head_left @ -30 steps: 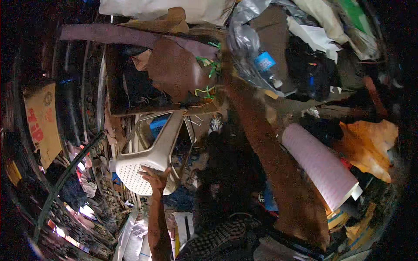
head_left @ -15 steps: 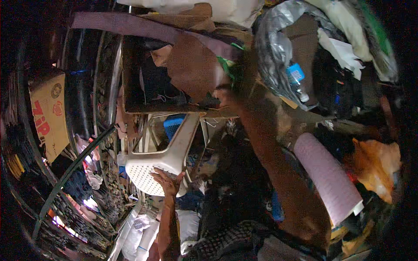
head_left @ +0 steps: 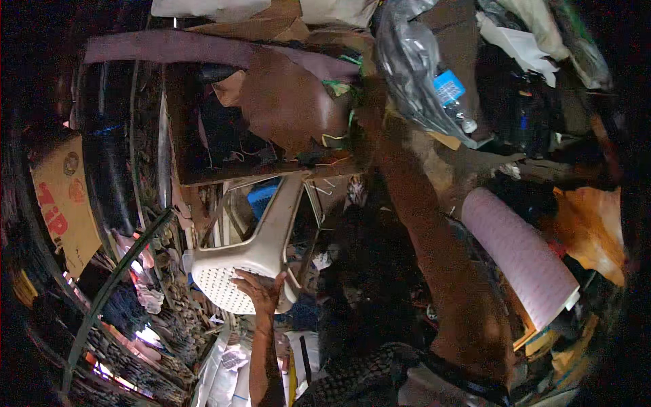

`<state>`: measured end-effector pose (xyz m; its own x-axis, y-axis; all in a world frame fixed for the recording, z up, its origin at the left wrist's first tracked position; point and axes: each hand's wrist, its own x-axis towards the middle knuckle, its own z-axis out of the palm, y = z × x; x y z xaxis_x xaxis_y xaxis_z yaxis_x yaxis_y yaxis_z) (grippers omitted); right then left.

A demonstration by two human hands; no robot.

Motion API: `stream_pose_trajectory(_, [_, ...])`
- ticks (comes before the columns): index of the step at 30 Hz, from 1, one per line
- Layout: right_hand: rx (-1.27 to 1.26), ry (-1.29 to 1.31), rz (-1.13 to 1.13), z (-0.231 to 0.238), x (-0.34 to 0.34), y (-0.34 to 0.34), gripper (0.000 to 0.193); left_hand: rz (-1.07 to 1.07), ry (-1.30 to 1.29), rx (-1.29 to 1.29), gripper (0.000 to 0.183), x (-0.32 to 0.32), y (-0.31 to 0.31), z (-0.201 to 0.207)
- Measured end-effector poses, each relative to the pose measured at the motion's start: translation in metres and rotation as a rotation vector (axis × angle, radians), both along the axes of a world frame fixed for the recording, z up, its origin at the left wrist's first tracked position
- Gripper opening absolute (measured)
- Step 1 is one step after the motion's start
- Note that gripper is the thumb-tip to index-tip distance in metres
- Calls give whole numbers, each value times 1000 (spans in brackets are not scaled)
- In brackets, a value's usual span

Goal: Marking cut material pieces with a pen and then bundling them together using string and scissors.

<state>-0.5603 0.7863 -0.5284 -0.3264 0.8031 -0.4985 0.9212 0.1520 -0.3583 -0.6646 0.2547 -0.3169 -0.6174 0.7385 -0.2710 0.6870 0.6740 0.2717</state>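
Observation:
My left hand point(head_left: 260, 290) lies with its fingers spread flat on the perforated seat of a tipped white plastic stool point(head_left: 254, 252). The stool's legs point away, toward a cardboard box point(head_left: 230, 175). My right forearm point(head_left: 434, 264) reaches up to the right end of that box. The right hand point(head_left: 369, 125) is in deep shadow there, and its fingers cannot be made out. Inside the box are a large brown sheet point(head_left: 291, 102), dark cloth and thin cords. A green scrap point(head_left: 337, 88) sits close to the right hand.
A pale pink roll point(head_left: 515, 254) leans at the right beside orange material point(head_left: 590, 230). Beyond it are a grey plastic bag point(head_left: 413, 74) and a bottle with a blue label point(head_left: 451, 91). At the left are a printed carton point(head_left: 64, 203) and a dark slanting bar point(head_left: 115, 275).
The view has shifted slightly. My right hand has moved from the lit edge of the brown sheet into shadow at the box's right end. The left hand stays on the stool.

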Motion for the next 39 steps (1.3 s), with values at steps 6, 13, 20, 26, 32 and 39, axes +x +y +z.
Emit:
stream_pose_trajectory(6, [-15,-82,8,-46,-22,25,29,134,-135,-150,131,0,11,10])
stream_pose_trajectory(13, [-77,26,53,-61,4,-17,28,24,6,-298,148,4,5,2])
stream_pose_trajectory(20, [-188,591,497,132,96,-217,28,170,-77,-448,131,-2,16,-7])
stream_pose_trajectory(26, [-529,237,235,399,153,-275,30,262,171,-437,149,-4,36,-21])
stream_pose_trajectory(32, [-355,560,684,602,209,-358,30,476,-395,-687,149,-38,63,12])
stream_pose_trajectory(39, [-220,1064,-82,708,230,-485,22,-476,-306,586,106,40,107,155])
